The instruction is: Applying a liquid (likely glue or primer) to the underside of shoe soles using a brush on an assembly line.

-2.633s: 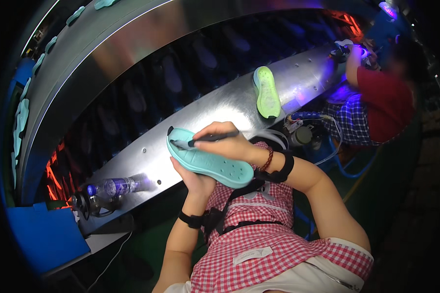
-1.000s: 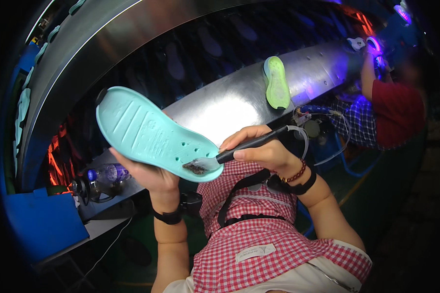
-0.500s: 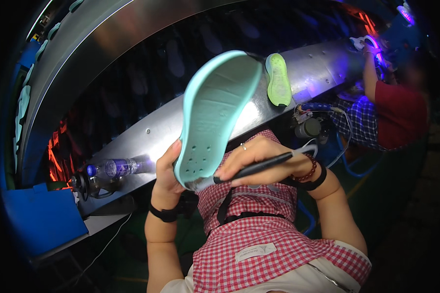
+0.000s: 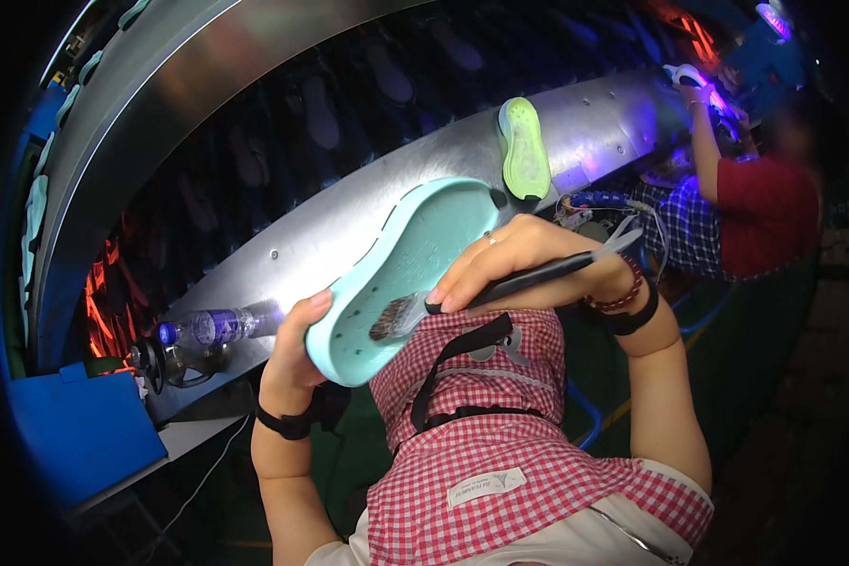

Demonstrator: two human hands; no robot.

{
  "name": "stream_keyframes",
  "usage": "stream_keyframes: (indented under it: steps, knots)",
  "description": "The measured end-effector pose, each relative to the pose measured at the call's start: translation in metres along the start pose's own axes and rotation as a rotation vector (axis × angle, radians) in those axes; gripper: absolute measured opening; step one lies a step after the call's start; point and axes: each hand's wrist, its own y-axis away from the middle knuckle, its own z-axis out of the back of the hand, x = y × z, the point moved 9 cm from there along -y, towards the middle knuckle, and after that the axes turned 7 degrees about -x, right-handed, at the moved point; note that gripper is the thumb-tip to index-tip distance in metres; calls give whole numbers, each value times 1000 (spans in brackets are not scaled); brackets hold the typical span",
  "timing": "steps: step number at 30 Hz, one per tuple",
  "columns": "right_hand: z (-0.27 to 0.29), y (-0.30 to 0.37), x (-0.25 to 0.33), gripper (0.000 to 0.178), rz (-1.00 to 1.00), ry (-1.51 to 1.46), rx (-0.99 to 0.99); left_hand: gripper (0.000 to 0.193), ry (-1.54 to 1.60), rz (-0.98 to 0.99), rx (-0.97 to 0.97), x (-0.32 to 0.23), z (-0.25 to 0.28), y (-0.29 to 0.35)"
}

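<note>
My left hand (image 4: 297, 344) grips a pale turquoise shoe sole (image 4: 363, 278) by its near left end, thumb on the rim and the other fingers hidden beneath. The sole is tilted with its hollow inner side toward me, and small holes dot the end by my hand. In my right hand (image 4: 514, 259) is a brush (image 4: 528, 280) with a black handle, pinched near its ferrule. Its dark bristles touch or nearly touch the sole's inside near the holes. Beyond my right hand, a yellow-green sole (image 4: 524, 151) lies on the metal ledge.
The curved metal ledge (image 4: 255, 259) runs along a dark machine where several soles hang or lie in rows. A plastic bottle (image 4: 219, 326) lies at the left near a blue box (image 4: 85, 429). At the right, a co-worker in a red top (image 4: 769, 212) handles a violet-lit piece.
The turquoise sole has come lower and tipped flatter. The brush has moved from the sole's near rim onto its inner face. Both of my hands still hold their things.
</note>
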Motion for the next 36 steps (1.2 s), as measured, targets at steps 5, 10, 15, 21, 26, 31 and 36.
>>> stream_keyframes:
  steps: [5,10,15,21,26,31,36]
  knots:
    - [-10,14,-6,19,-32,52,143,66,44,-30,17,-7,14,9]
    - [12,10,-31,21,21,-89,-185,69,135,-129,-225,-16,24,18]
    - [-1,22,14,20,90,58,-182,75,613,-104,39,-20,38,20]
    - [-9,8,-28,20,-53,111,-439,87,768,-355,-59,5,16,-30]
    - [-6,8,-54,19,-161,100,-545,83,707,-343,-118,23,1,-30]
    - [-55,8,-14,17,187,567,-345,83,593,-486,-145,10,23,-31]
    - [-30,15,15,15,169,303,-306,89,705,-499,-146,6,17,-23]
